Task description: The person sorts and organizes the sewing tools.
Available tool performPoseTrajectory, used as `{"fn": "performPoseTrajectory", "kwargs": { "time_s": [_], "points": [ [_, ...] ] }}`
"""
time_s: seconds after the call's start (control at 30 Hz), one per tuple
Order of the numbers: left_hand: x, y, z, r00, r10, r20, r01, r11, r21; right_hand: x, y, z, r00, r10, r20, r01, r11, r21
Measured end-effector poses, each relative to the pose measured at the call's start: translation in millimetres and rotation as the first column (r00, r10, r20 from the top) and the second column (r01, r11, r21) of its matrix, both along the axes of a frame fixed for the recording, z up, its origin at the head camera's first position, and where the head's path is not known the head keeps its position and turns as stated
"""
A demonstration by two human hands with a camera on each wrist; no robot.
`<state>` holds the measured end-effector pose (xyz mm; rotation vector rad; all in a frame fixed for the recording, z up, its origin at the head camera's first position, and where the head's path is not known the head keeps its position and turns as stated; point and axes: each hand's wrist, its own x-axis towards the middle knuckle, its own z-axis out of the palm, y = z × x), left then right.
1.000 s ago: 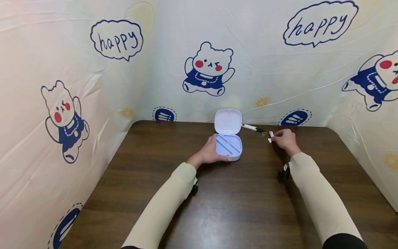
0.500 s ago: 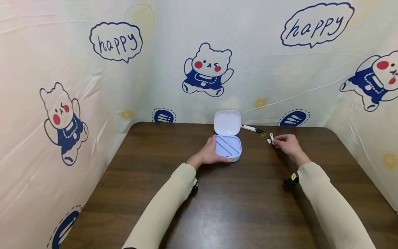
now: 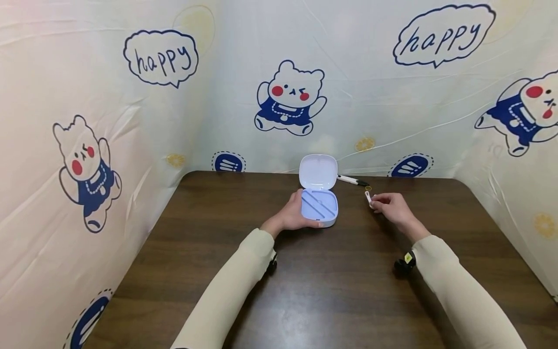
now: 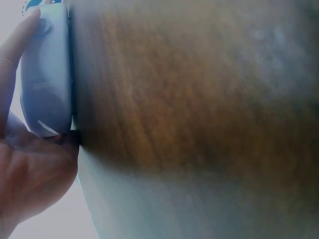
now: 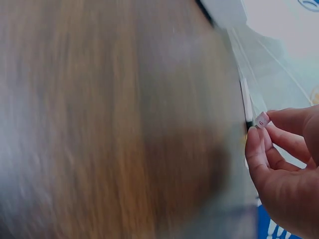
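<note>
My left hand grips the near left side of a light-blue square box. Its paler lid stands raised at the back, and diagonal dividers cross the inside. In the left wrist view the thumb lies along the front wall of the box, by a round button. My right hand pinches a small narrow white piece between thumb and fingertips, right of the box. The right wrist view shows the pinched piece as pinkish white with a dark figure on it; its kind cannot be told.
Behind the box, a white pen with a black end lies near the table's back edge. A small yellowish ring is next to its tip. Printed cloth hangs around the brown wooden table.
My right hand has picked up the white piece from the table and carried it left, towards the box. The left hand and the box stay where they were.
</note>
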<state>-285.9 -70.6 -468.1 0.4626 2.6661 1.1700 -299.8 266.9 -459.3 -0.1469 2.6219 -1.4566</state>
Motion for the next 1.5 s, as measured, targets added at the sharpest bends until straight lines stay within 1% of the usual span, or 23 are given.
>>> {"fn": "performPoseTrajectory", "kwargs": {
  "time_s": [0.1, 0.13, 0.2, 0.27, 0.33, 0.37, 0.4, 0.53, 0.67, 0.8, 0.9, 0.97, 1.03, 1.13, 1.27, 1.37, 1.43, 1.5],
  "points": [
    [0.2, 0.1, 0.6, 1.0, -0.003, -0.002, 0.003, 1.0, 0.0, 1.6, -8.0, 0.8, 0.999, 0.03, -0.016, -0.03, 0.999, -0.011],
    [0.6, -0.1, 0.8, 1.0, -0.003, 0.001, 0.003, 1.0, -0.001, 4.8, -12.9, 5.6, 0.999, 0.041, -0.021, -0.041, 0.999, -0.018],
    [-1.6, -0.3, -2.2, 1.0, -0.002, 0.01, 0.002, 1.0, -0.006, 6.0, -18.8, 5.8, 0.998, 0.052, -0.03, -0.052, 0.999, -0.008],
    [-2.5, -0.4, -3.7, 1.0, -0.001, 0.014, 0.001, 1.0, -0.005, 6.6, -25.5, 5.4, 0.997, 0.066, -0.051, -0.066, 0.998, -0.008],
    [-3.8, -0.2, -5.1, 1.0, 0.003, 0.018, -0.003, 1.0, -0.006, 6.8, -32.5, 5.7, 0.995, 0.074, -0.071, -0.073, 0.997, 0.013],
    [-5.0, 0.0, -6.4, 1.0, 0.004, 0.019, -0.004, 1.0, -0.01, 4.3, -34.3, 1.3, 0.993, 0.076, -0.085, -0.074, 0.997, 0.028],
    [-4.9, 0.0, -6.0, 1.0, 0.001, 0.016, -0.001, 1.0, -0.01, 4.1, -38.2, 1.2, 0.992, 0.08, -0.102, -0.077, 0.997, 0.031],
    [-8.3, 0.0, -8.9, 1.0, 0.006, 0.021, -0.005, 1.0, -0.011, 4.8, -52.9, 2.6, 0.982, 0.104, -0.155, -0.096, 0.994, 0.061],
    [-11.8, 0.0, -12.7, 1.0, 0.01, 0.029, -0.009, 1.0, -0.014, 5.5, -66.2, 2.7, 0.969, 0.144, -0.2, -0.132, 0.989, 0.074],
    [-12.7, -0.4, -13.0, 0.999, 0.005, 0.033, -0.004, 1.0, -0.017, 5.4, -77.8, 4.4, 0.956, 0.172, -0.237, -0.155, 0.984, 0.09],
    [-12.3, -0.8, -12.1, 0.999, -0.003, 0.035, 0.004, 1.0, -0.018, 5.0, -85.3, 7.9, 0.948, 0.179, -0.263, -0.152, 0.981, 0.121],
    [-11.9, -1.1, -11.2, 0.999, -0.004, 0.037, 0.005, 1.0, -0.02, 3.5, -89.6, 9.8, 0.938, 0.184, -0.293, -0.144, 0.978, 0.153],
    [-11.5, -1.3, -10.1, 0.999, -0.003, 0.04, 0.004, 1.0, -0.02, 1.7, -93.8, 11.5, 0.923, 0.193, -0.332, -0.134, 0.972, 0.192],
    [-11.2, -1.6, -8.8, 0.999, -0.001, 0.049, 0.002, 1.0, -0.028, -1.6, -100.4, 12.6, 0.895, 0.22, -0.389, -0.126, 0.959, 0.252],
    [-10.6, -1.5, -7.7, 0.998, -0.002, 0.062, 0.004, 0.999, -0.037, -3.8, -110.4, 13.7, 0.859, 0.267, -0.437, -0.134, 0.941, 0.311],
    [-9.9, -1.1, -7.3, 0.997, 0.001, 0.071, 0.002, 0.999, -0.041, -4.0, -117.9, 14.3, 0.844, 0.29, -0.451, -0.132, 0.928, 0.349],
    [-9.7, -0.8, -7.2, 0.997, 0.0, 0.074, 0.003, 0.999, -0.041, -4.0, -122.0, 14.0, 0.838, 0.299, -0.456, -0.123, 0.918, 0.377],
    [-9.2, -0.7, -7.0, 0.997, 0.003, 0.079, 0.0, 0.999, -0.036, -3.2, -125.7, 14.4, 0.837, 0.303, -0.455, -0.113, 0.91, 0.399]
  ]
}}
